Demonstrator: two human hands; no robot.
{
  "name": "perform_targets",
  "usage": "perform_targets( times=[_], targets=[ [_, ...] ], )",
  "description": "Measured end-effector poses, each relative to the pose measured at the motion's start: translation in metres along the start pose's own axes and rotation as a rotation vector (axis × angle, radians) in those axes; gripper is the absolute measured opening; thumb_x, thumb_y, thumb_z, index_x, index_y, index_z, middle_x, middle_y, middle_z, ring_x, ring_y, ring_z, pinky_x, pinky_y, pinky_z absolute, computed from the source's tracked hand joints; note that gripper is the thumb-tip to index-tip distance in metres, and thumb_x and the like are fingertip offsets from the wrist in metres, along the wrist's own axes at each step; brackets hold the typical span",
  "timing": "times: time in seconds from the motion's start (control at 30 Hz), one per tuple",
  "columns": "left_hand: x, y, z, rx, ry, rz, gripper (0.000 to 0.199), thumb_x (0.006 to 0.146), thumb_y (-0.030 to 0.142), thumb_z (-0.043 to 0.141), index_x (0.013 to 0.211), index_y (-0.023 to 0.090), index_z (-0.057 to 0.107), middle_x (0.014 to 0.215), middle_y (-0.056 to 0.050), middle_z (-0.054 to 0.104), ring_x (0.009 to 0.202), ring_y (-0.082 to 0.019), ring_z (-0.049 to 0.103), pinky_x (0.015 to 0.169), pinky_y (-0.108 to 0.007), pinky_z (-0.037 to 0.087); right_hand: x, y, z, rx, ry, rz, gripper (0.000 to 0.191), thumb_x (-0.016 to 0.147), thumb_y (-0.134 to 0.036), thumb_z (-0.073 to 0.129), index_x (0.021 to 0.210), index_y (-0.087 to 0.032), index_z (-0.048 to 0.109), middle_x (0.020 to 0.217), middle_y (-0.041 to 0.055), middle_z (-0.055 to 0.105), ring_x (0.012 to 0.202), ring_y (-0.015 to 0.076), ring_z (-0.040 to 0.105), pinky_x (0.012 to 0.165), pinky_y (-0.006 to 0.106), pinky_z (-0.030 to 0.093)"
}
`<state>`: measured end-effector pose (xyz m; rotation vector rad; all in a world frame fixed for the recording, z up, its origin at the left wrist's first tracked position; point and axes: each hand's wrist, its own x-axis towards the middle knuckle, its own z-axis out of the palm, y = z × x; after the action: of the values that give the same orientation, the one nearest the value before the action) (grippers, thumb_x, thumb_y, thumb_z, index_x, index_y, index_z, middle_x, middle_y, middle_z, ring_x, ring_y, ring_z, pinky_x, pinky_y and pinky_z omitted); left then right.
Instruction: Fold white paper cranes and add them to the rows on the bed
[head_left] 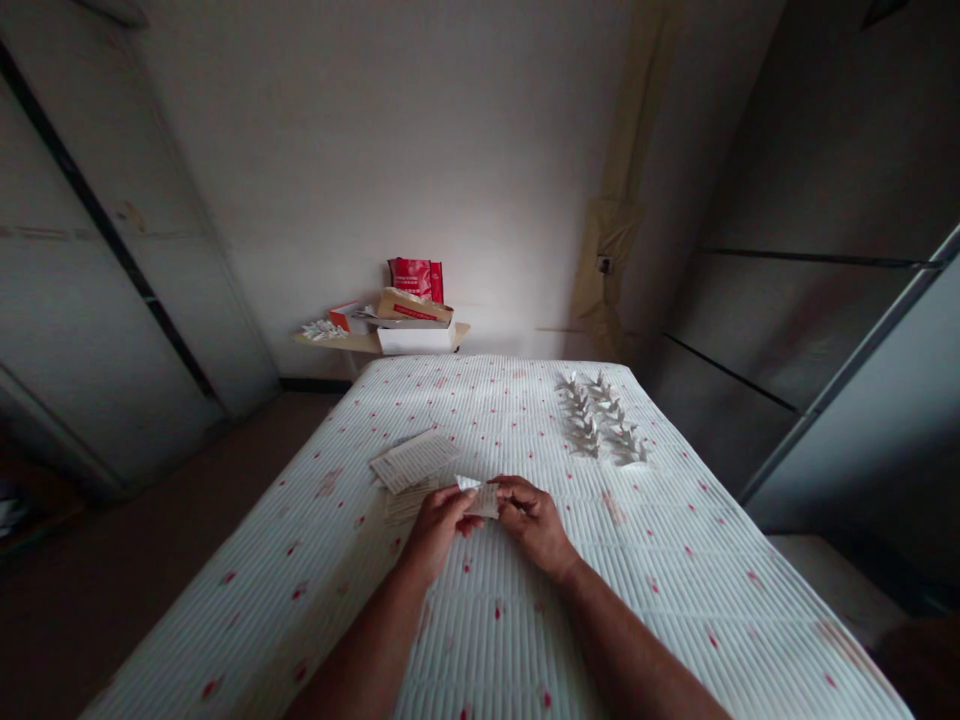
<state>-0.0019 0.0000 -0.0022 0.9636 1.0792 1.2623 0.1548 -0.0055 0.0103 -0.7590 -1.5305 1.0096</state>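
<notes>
Grip: left hand (441, 520) and right hand (536, 522) both pinch one small folded printed paper (486, 501), one at each end, above the spotted bed cover (480, 640) and near its middle. Printed sheets (415, 459) lie in overlapping piles just beyond the left hand, which partly blocks the view of their near edge; folded paper figures (590, 440) stand apart to the right in two rows, too crowded to count exactly. Beyond the bed, one side table (364, 344) bears one red bag (411, 277), one white box (415, 341) and one pale heap (322, 330), count unclear.
</notes>
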Motion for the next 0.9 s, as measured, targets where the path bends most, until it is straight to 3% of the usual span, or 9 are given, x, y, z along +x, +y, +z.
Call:
perform_targets(
  times=[0.23,0.33,0.43,0.53,0.63,0.8,0.9],
  targets=[
    [-0.004,0.009,0.002,0.037,-0.134,-0.019,0.027,0.065,0.037,0.063,0.068,0.011,0.062,0.059,-0.003,0.064,0.048,-0.012,0.058,0.042,-0.019,0.034,0.0,0.0,0.0,-0.064,0.069,0.023,0.02,0.075,-0.037,0.06,0.069,-0.018,0.061,0.071,0.0021,0.056,0.065,0.0132,0.053,0.06,0.024,0.042],
    [-0.003,0.008,0.002,0.062,-0.133,-0.022,0.026,0.065,0.037,0.063,0.067,0.011,0.062,0.057,-0.002,0.063,0.047,-0.012,0.058,0.042,-0.02,0.034,0.0,-0.003,0.0,-0.07,0.085,0.039,0.021,0.073,-0.035,0.061,0.063,-0.017,0.056,0.065,-0.0001,0.053,0.06,0.0114,0.05,0.056,0.022,0.041],
    [-0.003,0.006,0.002,0.065,-0.066,-0.044,0.026,0.063,0.036,0.065,0.072,0.012,0.061,0.058,-0.002,0.063,0.047,-0.013,0.058,0.042,-0.02,0.035,0.0,-0.007,-0.002,-0.079,0.069,0.07,0.011,0.072,-0.028,0.061,0.07,-0.018,0.056,0.063,-0.0024,0.051,0.057,0.0102,0.048,0.054,0.021,0.04],
    [-0.004,0.004,0.001,0.066,-0.034,-0.044,0.026,0.062,0.035,0.065,0.074,0.012,0.061,0.055,0.0,0.062,0.046,-0.013,0.058,0.041,-0.02,0.034,0.0,-0.012,-0.005,-0.139,-0.008,0.014,0.018,0.072,-0.019,0.058,0.089,-0.02,0.06,0.074,-0.0005,0.056,0.063,0.0114,0.052,0.058,0.023,0.043],
    [-0.005,0.003,0.0,0.083,-0.071,-0.039,0.023,0.064,0.035,0.062,0.071,0.013,0.061,0.052,0.001,0.059,0.046,-0.012,0.055,0.04,-0.02,0.034,-0.001,-0.018,-0.008,-0.243,-0.133,-0.151,0.029,0.075,-0.017,0.054,0.102,-0.023,0.062,0.099,0.0053,0.058,0.085,0.0155,0.056,0.073,0.028,0.047],
    [-0.005,0.003,0.0,0.064,-0.005,-0.053,0.022,0.065,0.034,0.063,0.074,0.015,0.059,0.054,0.004,0.056,0.047,-0.01,0.052,0.041,-0.019,0.034,-0.002,-0.022,-0.008,-0.543,-0.247,-0.315,0.027,0.08,-0.014,0.048,0.098,-0.024,0.066,0.117,0.0077,0.053,0.097,0.0172,0.056,0.084,0.032,0.047],
    [-0.005,0.006,0.0,-0.017,-0.101,-0.056,0.022,0.068,0.036,0.063,0.071,0.015,0.057,0.054,0.004,0.053,0.047,-0.009,0.048,0.041,-0.019,0.032,-0.002,-0.021,-0.006,-0.645,-0.215,-0.375,0.025,0.082,-0.014,0.046,0.094,-0.022,0.067,0.109,0.0092,0.058,0.098,0.0175,0.057,0.083,0.031,0.049]
  ],
)
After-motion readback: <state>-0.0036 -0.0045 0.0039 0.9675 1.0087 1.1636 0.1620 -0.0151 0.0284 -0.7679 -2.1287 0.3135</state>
